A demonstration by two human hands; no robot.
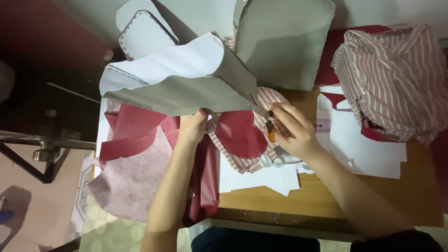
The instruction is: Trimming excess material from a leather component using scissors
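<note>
Stiff grey card pattern [186, 86], curled, white underneath. Pinched at its lower edge in left hand [192, 128] grip. Right hand [291, 130] grip closed around orange-handled scissors [269, 128].

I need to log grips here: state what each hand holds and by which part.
Left hand pinches the grey card pattern sheet at its lower edge. Right hand grips small orange-handled scissors by the handles.

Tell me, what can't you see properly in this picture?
- Scissors, head view: mostly hidden inside the right hand; only the orange handle and thin blades show.
- Left hand fingertips: tucked behind the grey card it grips.
- Striped cloth: cut off by the right edge.
- Dark area on the left: too dim to tell what stands there.
- White loops under the right hand: too small to name.
</note>
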